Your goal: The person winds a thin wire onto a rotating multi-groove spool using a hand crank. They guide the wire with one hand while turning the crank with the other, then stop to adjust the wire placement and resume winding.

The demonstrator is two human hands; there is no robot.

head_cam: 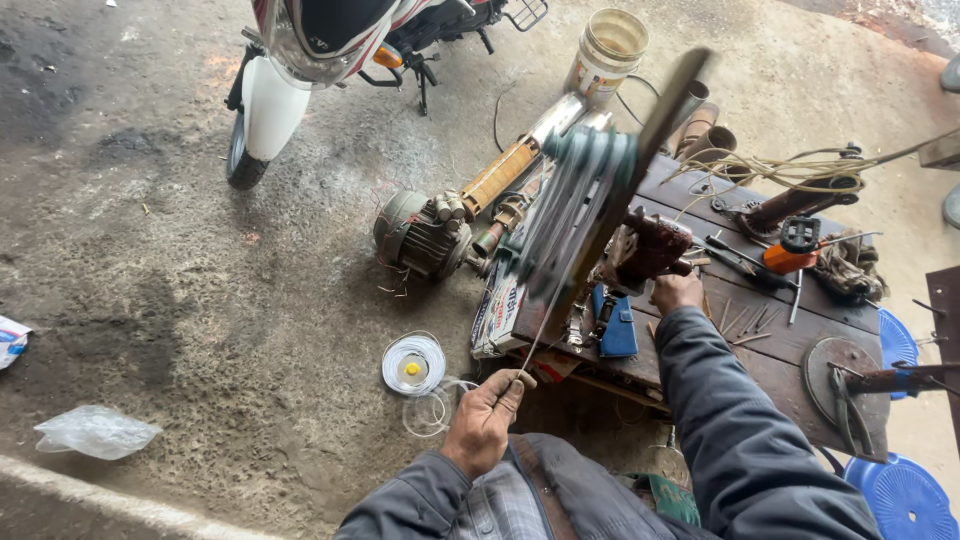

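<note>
On the table, middle of scene: a winding machine [640, 250] with a rusty brown body stands at the near-left edge of the dark wooden table [790, 345]; a blurred teal coil form [585, 190] and a long flat bar [640, 140] turn on it.
Step in hand: I judge that wire is being wound onto the turning form, because the form and the bar are smeared by motion while all other things are sharp.
Wire: a thin wire [545, 325] runs straight from the left hand up to the form; it looks tight.
Left hand: left hand [485, 415], near and low, above the concrete floor [200, 300]; the grip is pinched closed, thumb against fingers, on the wire.
Right hand: right hand [676, 292], at the near side of the machine; it is closed around something there, probably a crank handle, but the handle itself is hidden, so I cannot say it for sure.
Next move calls for: in my judgement, even pull on the wire from the left hand and steady turning from the right, so that the turns lie side by side.
Supply: a white wire spool [413, 364] with yellow centre lies on the floor, just left of the left hand; loose clear loops are beside it.
Far left of table: an old electric motor [420, 235] on the floor; a motorbike [320, 60] farther away.
Far: a plastic bucket [606, 50].
Right: blue stools [905, 495] near the table.
</note>
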